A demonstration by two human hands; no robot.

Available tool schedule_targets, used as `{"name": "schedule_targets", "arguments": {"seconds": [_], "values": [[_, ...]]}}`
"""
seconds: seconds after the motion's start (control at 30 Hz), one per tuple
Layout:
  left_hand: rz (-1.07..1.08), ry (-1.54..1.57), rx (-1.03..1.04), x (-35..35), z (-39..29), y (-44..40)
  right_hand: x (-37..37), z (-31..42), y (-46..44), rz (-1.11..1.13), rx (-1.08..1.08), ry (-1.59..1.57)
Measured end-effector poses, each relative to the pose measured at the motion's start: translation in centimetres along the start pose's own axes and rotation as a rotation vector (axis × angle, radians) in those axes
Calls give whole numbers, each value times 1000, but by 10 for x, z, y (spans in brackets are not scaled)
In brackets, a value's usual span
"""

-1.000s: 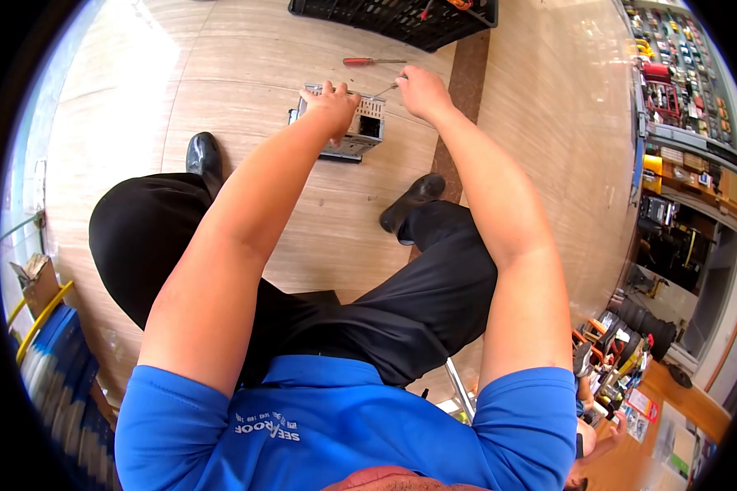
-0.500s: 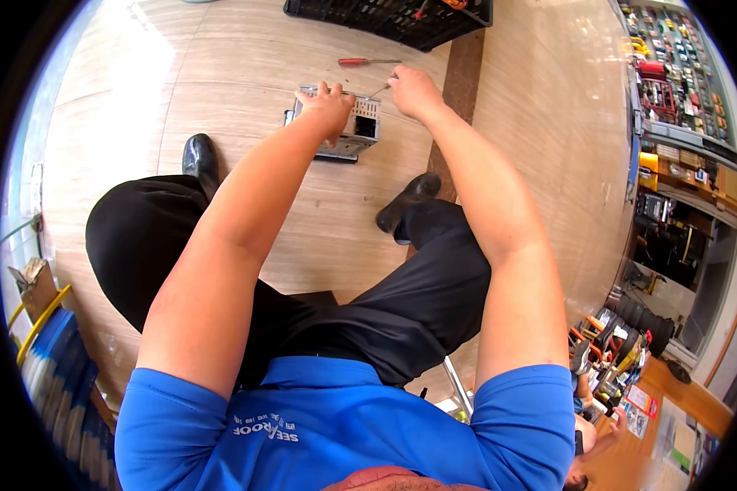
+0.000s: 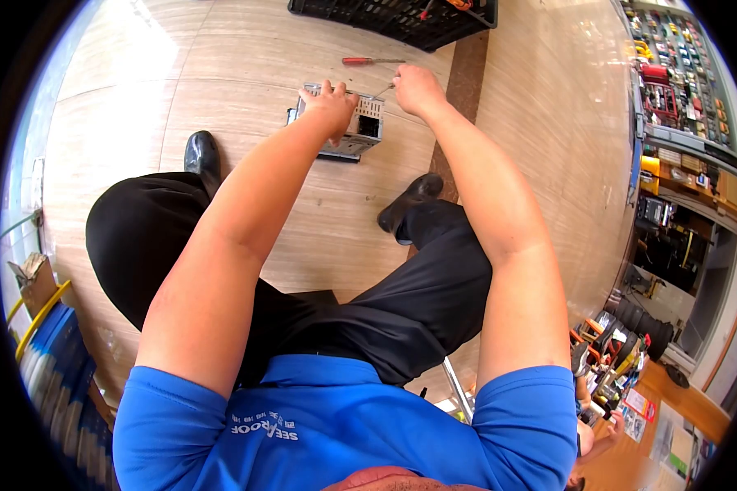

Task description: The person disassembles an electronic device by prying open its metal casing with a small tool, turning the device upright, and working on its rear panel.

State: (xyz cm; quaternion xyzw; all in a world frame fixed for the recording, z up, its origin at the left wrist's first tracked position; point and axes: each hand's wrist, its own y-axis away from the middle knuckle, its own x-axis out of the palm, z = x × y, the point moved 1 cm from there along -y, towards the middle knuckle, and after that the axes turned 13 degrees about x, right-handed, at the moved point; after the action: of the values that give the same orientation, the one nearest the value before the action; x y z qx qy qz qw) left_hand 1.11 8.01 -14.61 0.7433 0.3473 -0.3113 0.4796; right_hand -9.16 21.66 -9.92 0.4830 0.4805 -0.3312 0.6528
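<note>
A silver metal-cased electronic unit (image 3: 370,127) with a perforated top and a dark opening in its side sits on the floor between my feet. My left hand (image 3: 332,108) lies over its left part and grips it, fingers bent at the far edge. My right hand (image 3: 418,90) is closed just beyond the unit's far right corner. From its fingers a thin screwdriver shaft (image 3: 384,92) slants down to the unit's far edge; its handle is hidden in the hand. Past the unit lies a second screwdriver (image 3: 357,60) with a red handle, touched by neither hand.
A black plastic crate (image 3: 385,22) with tools stands beyond the red screwdriver. My shoes (image 3: 202,155) flank the unit. Blue items are stacked in a rack (image 3: 57,360) at the left. On the right are stocked shelves (image 3: 680,74) and a wooden counter (image 3: 630,450), with a person beside it.
The whole view has shifted very slightly. My hands, the unit and the screwdrivers keep almost the same places relative to each other.
</note>
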Motion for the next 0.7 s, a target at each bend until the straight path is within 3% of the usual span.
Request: {"name": "schedule_targets", "arguments": {"seconds": [0.7], "values": [[7,4,20,-2,3,2,1,-4,-3,32,-56,-27]]}}
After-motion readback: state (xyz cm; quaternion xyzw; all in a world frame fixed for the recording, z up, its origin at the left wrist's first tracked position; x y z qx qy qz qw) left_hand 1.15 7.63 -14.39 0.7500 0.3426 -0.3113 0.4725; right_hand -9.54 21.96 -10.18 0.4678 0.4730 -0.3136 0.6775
